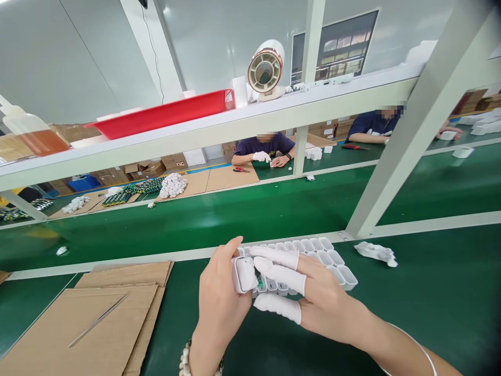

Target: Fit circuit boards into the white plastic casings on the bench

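My left hand (221,292) is closed around a small white plastic housing (245,275), its squarish face turned up toward me. At the right side of the housing, a small green circuit board (259,280) shows partly, mostly covered by fingers. My right hand (309,284) wears white finger cots and pinches at this board, fingertips close against the housing. Behind and below both hands stand rows of open white plastic cases (324,257), set close together on the green bench. The hands hide part of these rows.
Cardboard sheets (97,324) with metal tweezers (97,320) on them lie at the left. A crumpled white cloth (376,254) is at the right. A slanted post (395,167) rises there. Overhead, a shelf (188,138) carries a red tray (164,114) and a fan. Co-workers sit across the conveyor belt (188,224).
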The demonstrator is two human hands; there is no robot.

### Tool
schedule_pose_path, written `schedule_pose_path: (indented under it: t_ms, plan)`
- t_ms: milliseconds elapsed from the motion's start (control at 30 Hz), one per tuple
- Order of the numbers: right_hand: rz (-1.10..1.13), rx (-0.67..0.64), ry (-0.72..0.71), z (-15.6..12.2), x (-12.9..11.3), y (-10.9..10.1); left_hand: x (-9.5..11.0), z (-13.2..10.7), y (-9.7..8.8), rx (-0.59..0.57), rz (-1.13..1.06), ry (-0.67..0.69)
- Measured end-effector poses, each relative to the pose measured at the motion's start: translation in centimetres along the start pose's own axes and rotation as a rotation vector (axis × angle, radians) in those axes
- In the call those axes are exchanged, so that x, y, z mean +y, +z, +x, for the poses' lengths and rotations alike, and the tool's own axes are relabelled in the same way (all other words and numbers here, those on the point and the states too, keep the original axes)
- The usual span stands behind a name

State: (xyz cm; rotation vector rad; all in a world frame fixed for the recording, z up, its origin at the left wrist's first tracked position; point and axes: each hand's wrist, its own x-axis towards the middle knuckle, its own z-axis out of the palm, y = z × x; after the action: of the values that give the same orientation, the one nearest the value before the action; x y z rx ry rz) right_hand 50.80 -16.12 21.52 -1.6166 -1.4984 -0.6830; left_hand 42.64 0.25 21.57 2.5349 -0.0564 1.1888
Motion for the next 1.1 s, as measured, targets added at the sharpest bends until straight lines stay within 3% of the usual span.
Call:
schedule_pose_path:
  t_ms: [800,1100]
  plan:
    - [0.020,-0.280,0.115,0.30,-0.34,-0.44,-0.01,0.00,0.15,0.058,0.064,0.089]
    - [-0.017,-0.231,0.088,-0.07,-0.75,-0.13,0.63,0.22,0.35,0.064,0.025,0.136]
